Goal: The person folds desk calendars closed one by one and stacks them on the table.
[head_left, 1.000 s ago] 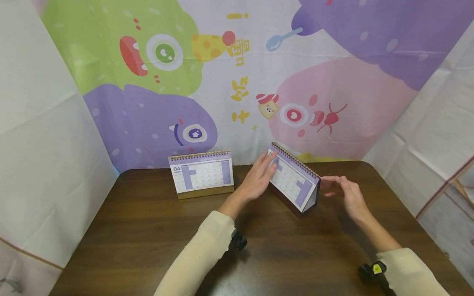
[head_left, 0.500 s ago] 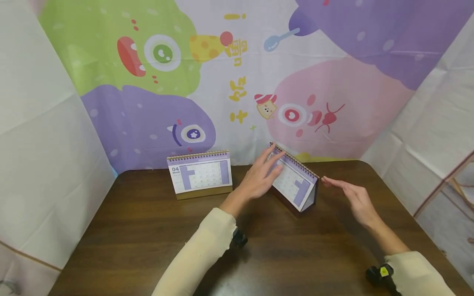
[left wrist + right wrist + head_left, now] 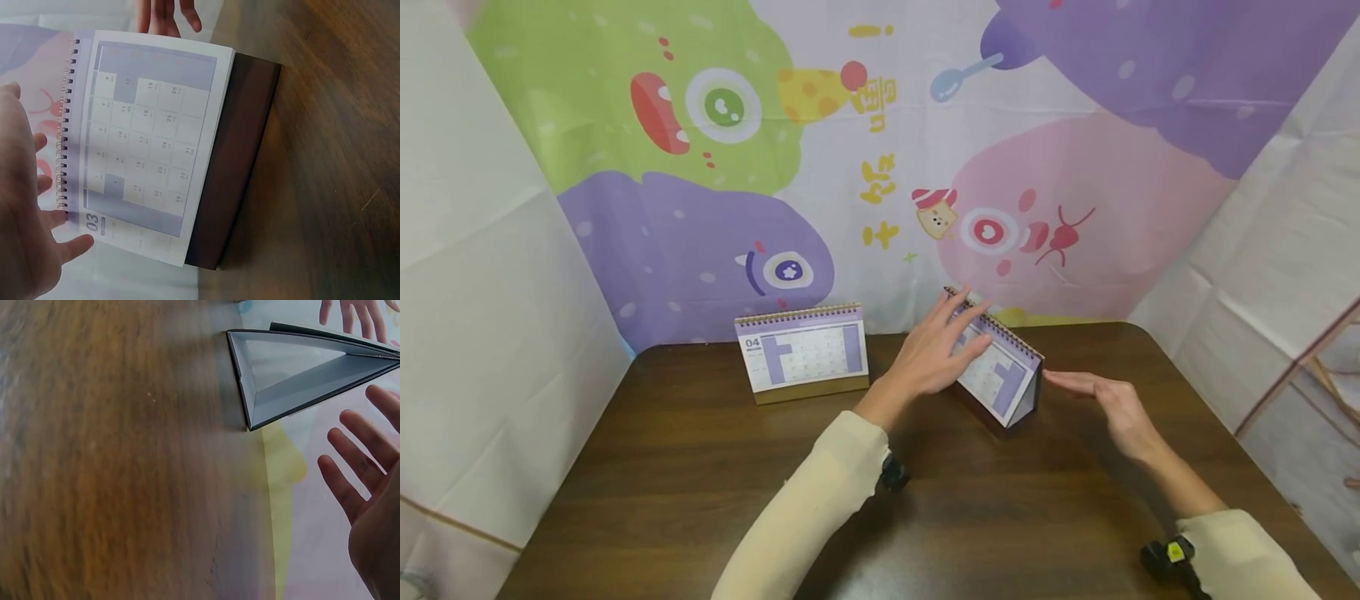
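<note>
A spiral-bound desk calendar [image 3: 1009,380] with a dark red-brown base stands upright at an angle near the back of the table. Its page, marked 03, shows in the left wrist view. My left hand [image 3: 931,350] is spread in front of its left part, fingertips near the spiral; whether they touch it I cannot tell. Beyond the calendar's right end is my right hand [image 3: 1118,408], fingers straight and pointing toward it. The right wrist view shows the calendar's hollow triangular side [image 3: 300,372], apart from the right fingers [image 3: 342,484].
Left of it stands a second desk calendar [image 3: 808,354], with a gold-brown base and page 04. A printed cloth backdrop [image 3: 895,167] hangs right behind the wooden table [image 3: 700,483]. White cloth walls [image 3: 475,250] flank both sides.
My left hand has moved right and slightly up across the calendar's page, its fingers spreading toward the spiral. My right hand has straightened its fingers and shifted slightly. Both calendars stay in place.
</note>
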`<state>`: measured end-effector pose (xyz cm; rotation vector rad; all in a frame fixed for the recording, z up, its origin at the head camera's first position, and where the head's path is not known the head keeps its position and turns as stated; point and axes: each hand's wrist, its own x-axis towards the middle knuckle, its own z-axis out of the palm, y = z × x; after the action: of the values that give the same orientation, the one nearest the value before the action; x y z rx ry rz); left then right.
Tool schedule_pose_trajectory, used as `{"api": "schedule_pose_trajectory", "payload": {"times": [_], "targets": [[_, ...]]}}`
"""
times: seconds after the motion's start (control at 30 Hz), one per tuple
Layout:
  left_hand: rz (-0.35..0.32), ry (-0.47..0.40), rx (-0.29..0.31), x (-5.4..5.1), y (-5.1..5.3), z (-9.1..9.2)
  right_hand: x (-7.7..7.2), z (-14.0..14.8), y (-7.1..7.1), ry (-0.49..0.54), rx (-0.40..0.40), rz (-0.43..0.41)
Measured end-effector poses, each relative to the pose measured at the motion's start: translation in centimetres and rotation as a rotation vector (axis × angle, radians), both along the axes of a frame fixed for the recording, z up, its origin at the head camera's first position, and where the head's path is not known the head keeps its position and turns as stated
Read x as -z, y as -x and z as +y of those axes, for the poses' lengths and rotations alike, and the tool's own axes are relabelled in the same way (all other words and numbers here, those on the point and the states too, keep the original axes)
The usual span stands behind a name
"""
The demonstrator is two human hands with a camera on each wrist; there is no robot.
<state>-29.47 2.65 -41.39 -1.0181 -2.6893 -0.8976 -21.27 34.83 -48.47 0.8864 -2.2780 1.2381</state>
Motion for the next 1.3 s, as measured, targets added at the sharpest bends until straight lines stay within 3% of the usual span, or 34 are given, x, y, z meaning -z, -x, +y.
{"api": "schedule_pose_trajectory", "payload": {"times": [0.43, 0.93, 1.3], "targets": [[-0.017, 0.038, -0.048, 0.36, 0.36, 0.11, 0.53, -0.16, 0.14, -0.007, 0.001, 0.006], [-0.046, 0.048, -0.04, 0.39, 0.58, 0.29, 0.9, -0.26, 0.0, 0.05, -0.01, -0.012], [-0.047, 0.041, -0.039, 0.43, 0.75, 0.37, 0.85, 0.02, -0.03, 0.029, 0.051, -0.008]]}}
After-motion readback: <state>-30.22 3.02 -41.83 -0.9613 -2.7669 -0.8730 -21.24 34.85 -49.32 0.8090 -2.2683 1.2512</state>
